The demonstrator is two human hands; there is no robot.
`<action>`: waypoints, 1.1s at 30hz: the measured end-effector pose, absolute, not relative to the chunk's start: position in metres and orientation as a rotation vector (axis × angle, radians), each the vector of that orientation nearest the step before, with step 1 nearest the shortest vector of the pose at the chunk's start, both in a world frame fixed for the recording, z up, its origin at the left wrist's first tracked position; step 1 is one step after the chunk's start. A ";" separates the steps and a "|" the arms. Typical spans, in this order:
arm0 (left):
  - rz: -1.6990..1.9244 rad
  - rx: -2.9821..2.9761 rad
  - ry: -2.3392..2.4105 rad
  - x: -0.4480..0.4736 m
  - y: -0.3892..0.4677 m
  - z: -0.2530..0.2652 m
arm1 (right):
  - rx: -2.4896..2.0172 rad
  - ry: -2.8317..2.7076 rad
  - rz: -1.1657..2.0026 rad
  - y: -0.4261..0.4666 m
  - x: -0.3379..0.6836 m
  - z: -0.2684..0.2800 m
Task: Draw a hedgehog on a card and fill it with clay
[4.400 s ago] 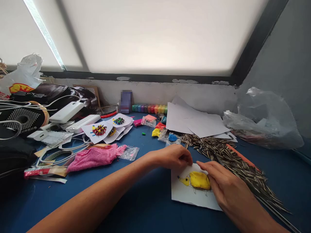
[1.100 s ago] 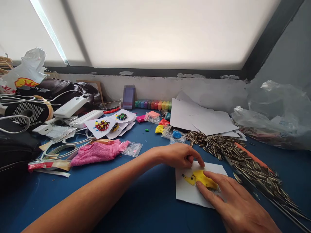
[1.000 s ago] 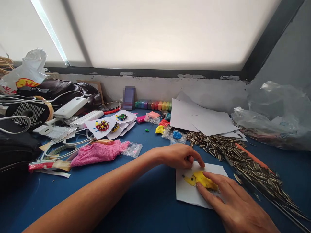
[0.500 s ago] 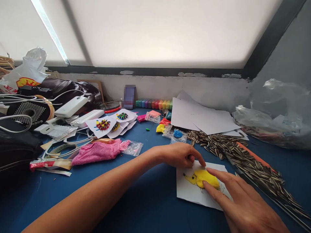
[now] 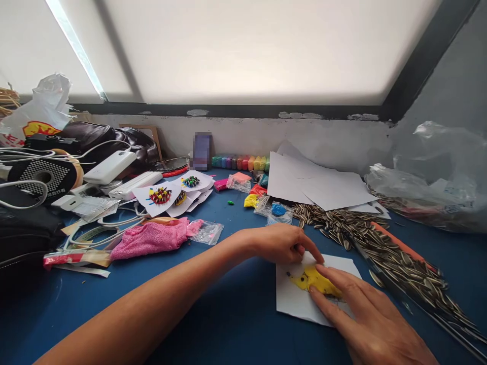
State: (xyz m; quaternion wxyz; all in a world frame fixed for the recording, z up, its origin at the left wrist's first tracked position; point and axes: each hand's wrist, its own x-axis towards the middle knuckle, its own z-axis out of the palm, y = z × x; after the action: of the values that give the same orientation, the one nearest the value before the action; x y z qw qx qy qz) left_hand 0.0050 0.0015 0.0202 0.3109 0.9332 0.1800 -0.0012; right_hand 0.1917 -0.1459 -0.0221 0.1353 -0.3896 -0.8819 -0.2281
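A white card [image 5: 294,299] lies on the blue table with a flat yellow clay animal [image 5: 317,280] on it, which has a pointed snout and small black dots for eye and nose. My left hand [image 5: 279,243] rests at the card's far edge, index finger stretched down to the top of the clay, the other fingers curled with nothing visible in them. From the right, my right hand [image 5: 365,304] lies over the clay's rear part, fingers spread, thumb touching its lower edge. Its palm hides the card's right side.
Striped sunflower seeds [image 5: 403,258] are heaped to the right, beside white paper sheets [image 5: 319,182]. Clay packets [image 5: 279,209] lie beyond the card. At left are a pink cloth [image 5: 152,238], finished seed-and-clay cards [image 5: 160,196], white power banks [image 5: 135,186] and cables.
My right hand has shifted slightly left and now covers more of the clay's rear. My left hand stays in place. A single seed now shows apart from the heap near my right hand.
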 end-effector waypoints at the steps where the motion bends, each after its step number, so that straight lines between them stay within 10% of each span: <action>1: 0.001 2.464 0.475 0.005 0.002 0.020 | -1.135 -2.554 -0.647 -0.145 0.192 -0.021; 33: 0.002 2.503 0.478 0.006 0.003 0.017 | -1.205 -2.513 -0.516 -0.138 0.193 -0.031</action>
State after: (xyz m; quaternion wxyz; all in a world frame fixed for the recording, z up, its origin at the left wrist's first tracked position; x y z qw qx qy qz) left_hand 0.0058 0.0027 0.0174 0.2924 0.9393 0.1795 0.0009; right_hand 0.1930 -0.1382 -0.0305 0.1530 -0.4202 -0.8761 -0.1799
